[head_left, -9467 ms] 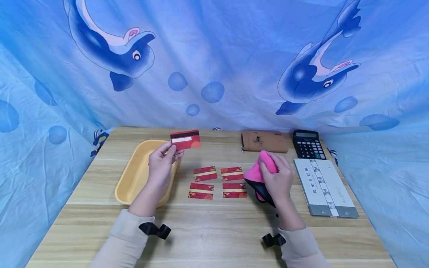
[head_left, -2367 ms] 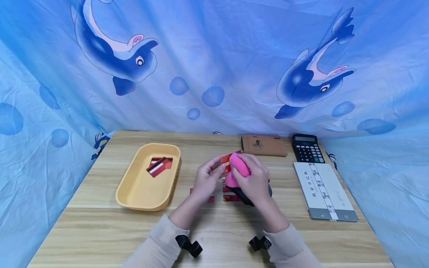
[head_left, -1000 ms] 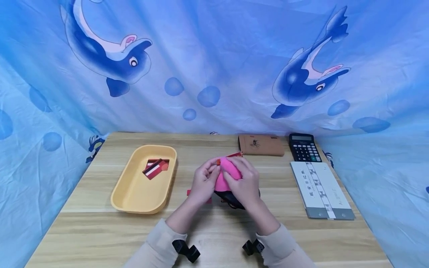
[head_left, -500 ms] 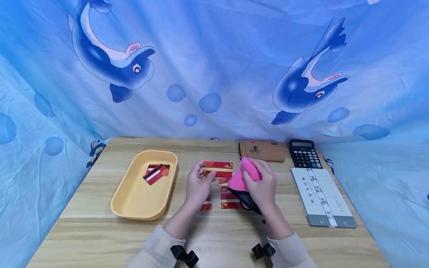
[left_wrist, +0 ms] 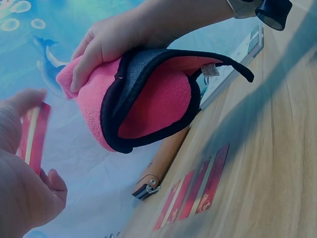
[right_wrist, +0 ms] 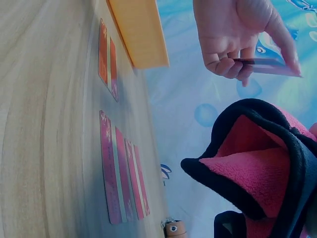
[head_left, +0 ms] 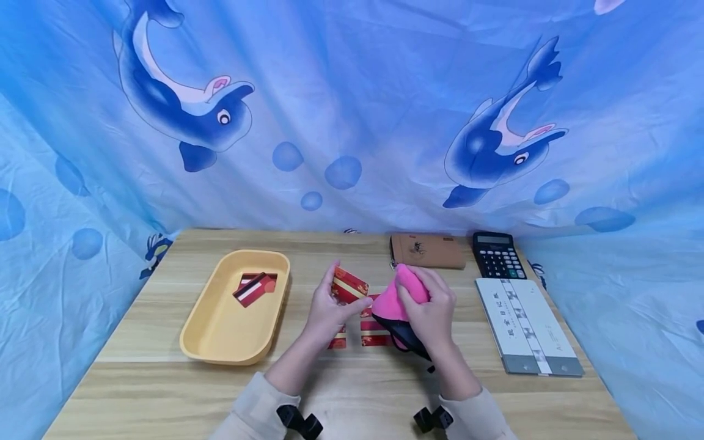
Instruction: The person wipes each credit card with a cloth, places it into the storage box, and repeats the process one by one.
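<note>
My left hand (head_left: 327, 313) holds a red bank card (head_left: 350, 285) with a pale gold stripe, raised and tilted above the table. To its right, my right hand (head_left: 431, 308) grips a pink plush cloth (head_left: 390, 304) with black edging. In the left wrist view the cloth (left_wrist: 158, 104) hangs folded, showing its pink inside and a small white tag. The cloth and the card are apart. More red cards (head_left: 376, 333) lie flat beneath the hands, partly covered by them; the right wrist view shows three such cards (right_wrist: 115, 168) on the wood.
A yellow tray (head_left: 189, 333) stands at the left, with two overlapping red cards (head_left: 253, 289) inside, stripe side up. A brown wallet (head_left: 429, 251) lies at the back right. Beside it are a black calculator (head_left: 497, 255) and a white-grey account book (head_left: 528, 327).
The left hand previously held a card near the tray; two cards now show inside. Another card was lifted, brought against the cloth, then drawn away from it and tilted.
</note>
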A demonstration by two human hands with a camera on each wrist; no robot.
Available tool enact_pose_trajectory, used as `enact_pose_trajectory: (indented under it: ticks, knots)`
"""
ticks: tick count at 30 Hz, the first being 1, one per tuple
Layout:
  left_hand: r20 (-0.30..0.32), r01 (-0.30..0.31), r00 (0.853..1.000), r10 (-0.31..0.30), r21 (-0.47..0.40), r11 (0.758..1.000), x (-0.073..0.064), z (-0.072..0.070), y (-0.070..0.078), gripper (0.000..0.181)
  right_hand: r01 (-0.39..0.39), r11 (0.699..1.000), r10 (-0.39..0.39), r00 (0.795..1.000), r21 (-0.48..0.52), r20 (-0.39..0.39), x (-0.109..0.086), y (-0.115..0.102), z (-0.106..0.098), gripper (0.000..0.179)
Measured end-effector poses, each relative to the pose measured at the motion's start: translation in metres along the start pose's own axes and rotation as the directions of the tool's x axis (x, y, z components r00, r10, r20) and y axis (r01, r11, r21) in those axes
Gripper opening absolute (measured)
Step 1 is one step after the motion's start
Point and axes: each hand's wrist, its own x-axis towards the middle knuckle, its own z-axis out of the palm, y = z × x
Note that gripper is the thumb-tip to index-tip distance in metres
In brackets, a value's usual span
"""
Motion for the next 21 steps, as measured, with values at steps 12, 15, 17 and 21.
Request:
enact_pose_trajectory:
  ticks: [12, 15, 17, 21]
  knots:
    - [0.019, -0.1, 0.995, 0.1, -0.007, 0.995, 0.001, -0.002, -0.004, 0.064, -0.036, 0.997, 0.039, 0.999, 0.067, -0.034, -0.002, 0.001, -0.003, 0.037]
    - [0.004, -0.044, 0.999, 0.045, -0.111, 0.993, 0.002, -0.003, -0.003, 0.065, -0.033, 0.996, 0.036, 0.999, 0.077, -0.039, 0.0, -0.009, -0.005, 0.037]
    - [-0.002, 0.003, 1.0, -0.003, -0.217, 0.976, 0.002, -0.003, -0.003, 0.066, -0.034, 0.996, 0.037, 0.999, 0.087, -0.036, 0.002, -0.019, -0.007, 0.036]
    - [-0.014, 0.042, 0.999, -0.051, -0.374, 0.927, 0.005, -0.005, 0.0, 0.065, -0.03, 0.993, 0.034, 0.999, 0.116, -0.028, 0.006, -0.034, -0.011, 0.035]
